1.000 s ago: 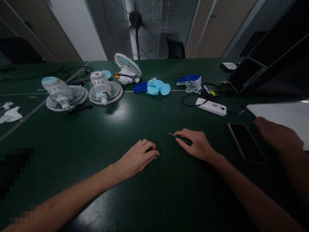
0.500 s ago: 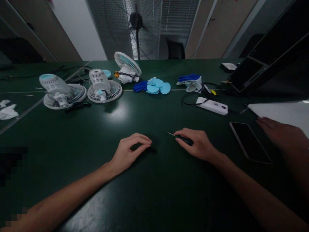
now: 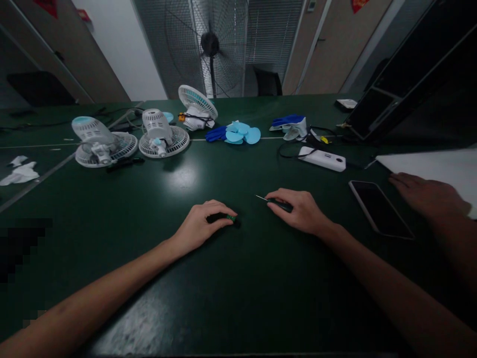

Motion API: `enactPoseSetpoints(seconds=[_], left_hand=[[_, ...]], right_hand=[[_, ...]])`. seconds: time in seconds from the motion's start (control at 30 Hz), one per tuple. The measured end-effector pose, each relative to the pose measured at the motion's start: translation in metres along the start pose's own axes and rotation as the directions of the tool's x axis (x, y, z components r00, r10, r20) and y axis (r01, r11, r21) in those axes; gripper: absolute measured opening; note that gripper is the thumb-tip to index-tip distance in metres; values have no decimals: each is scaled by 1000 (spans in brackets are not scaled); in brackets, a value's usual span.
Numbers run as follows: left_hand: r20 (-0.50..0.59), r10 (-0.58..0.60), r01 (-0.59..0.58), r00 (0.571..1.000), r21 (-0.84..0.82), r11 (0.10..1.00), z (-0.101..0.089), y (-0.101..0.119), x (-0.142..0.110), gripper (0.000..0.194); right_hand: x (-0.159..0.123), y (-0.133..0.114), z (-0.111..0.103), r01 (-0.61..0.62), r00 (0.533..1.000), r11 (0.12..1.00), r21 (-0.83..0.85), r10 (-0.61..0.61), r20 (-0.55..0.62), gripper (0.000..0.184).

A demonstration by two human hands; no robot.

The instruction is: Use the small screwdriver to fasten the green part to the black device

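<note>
Between the thumb and fingertips of my left hand [image 3: 201, 222] is a small green piece [image 3: 231, 218], possibly a circuit board; its far side is hidden by the fingers. It is held just above the dark green table [image 3: 238, 288]. My right hand [image 3: 298, 209] is closed around the dark handle of a screwdriver [image 3: 280, 204]. The thin metal shaft points left, toward my left hand, and its tip is apart from the green piece.
Another person's hand [image 3: 428, 196] rests at the right by a white sheet [image 3: 443, 166] and a phone [image 3: 382, 209]. Farther back are a white power bank-like box [image 3: 322, 159], gloves [image 3: 294, 127], light-blue fan blades [image 3: 243, 133] and several small white fans [image 3: 164, 141].
The green piece now shows at my left fingertips, where it was hardly visible before. The view has tilted up slightly. My right hand still holds the screwdriver.
</note>
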State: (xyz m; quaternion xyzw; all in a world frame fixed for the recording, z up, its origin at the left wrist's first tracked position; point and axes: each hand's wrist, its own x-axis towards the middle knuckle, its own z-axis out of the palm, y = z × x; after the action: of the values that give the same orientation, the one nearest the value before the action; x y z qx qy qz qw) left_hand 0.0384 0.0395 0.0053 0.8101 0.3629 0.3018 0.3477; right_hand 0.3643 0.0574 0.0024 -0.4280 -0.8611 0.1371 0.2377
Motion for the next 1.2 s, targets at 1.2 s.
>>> enactPoseSetpoints(seconds=[1.2], left_hand=[[65,182,-189,981,125,974,2,-2,-2,20]], right_hand=[[-2,2,0,-11,999,999,-49,13,36,30]])
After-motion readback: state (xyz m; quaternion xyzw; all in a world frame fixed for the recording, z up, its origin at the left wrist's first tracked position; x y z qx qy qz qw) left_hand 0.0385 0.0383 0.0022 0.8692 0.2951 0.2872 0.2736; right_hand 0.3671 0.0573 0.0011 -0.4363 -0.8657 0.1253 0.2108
